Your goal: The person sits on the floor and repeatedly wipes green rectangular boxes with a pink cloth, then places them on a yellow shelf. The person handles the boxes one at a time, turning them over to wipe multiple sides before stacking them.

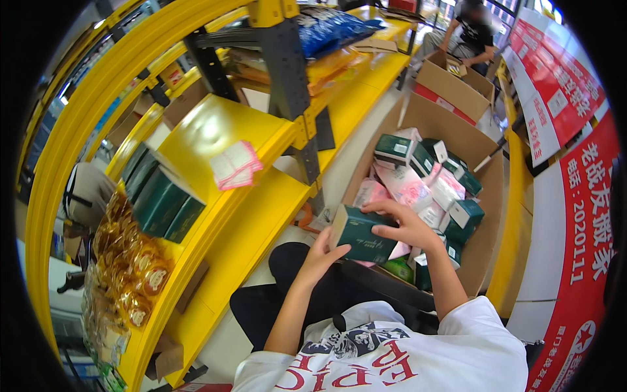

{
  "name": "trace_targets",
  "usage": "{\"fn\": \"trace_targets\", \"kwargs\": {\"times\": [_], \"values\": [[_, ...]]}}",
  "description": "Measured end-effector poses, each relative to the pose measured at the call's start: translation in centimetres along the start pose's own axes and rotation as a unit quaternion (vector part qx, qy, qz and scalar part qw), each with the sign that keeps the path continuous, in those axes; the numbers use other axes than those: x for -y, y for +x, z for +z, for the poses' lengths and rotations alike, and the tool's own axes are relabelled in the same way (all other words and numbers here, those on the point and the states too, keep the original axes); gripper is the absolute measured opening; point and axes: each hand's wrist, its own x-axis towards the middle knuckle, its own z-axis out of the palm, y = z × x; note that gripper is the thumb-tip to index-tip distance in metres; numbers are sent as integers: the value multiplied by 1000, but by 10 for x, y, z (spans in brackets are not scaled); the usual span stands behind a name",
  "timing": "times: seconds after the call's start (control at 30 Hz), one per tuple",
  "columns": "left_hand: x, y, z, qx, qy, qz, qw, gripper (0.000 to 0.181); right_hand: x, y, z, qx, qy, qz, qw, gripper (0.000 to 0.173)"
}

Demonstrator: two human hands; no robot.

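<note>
Between both hands is a dark green box point(368, 238) with pale lettering, held tilted over the near left edge of a large cardboard carton point(482, 134). My left hand point(325, 252) grips its left end, thumb on the face. My right hand point(404, 223) curls over its right side from above. Inside the carton lie more green boxes point(393, 147) and pink-and-white soft packs point(406, 183), jumbled together. A bright green pack point(399, 268) shows at the carton's near end.
To the left stands a yellow metal shelf point(196, 132) carrying green boxes point(159, 206), pink-edged packs point(236, 165) and amber-wrapped packs point(147, 274). A dark upright post point(289, 83) rises beside it. Red-and-white printed panels point(583, 196) line the right. A seated person point(472, 36) handles another carton point(453, 78) farther off.
</note>
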Motion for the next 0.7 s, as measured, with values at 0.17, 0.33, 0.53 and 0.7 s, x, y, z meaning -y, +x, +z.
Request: {"fn": "trace_targets", "kwargs": {"times": [0.17,0.33,0.53,0.7], "values": [[-28,-58,-49,-53,-52,46,996,58,28,38,50,131,133,48,981,53],[-52,-102,-61,-105,-107,161,976,87,31,54,118,80,360,95,925,70],[-34,-126,-85,-115,-231,271,927,79,53,51,186,133,424,110,889,78],[-28,-132,-98,-109,-337,314,881,70,55,57,205,182,313,19,932,65]]}}
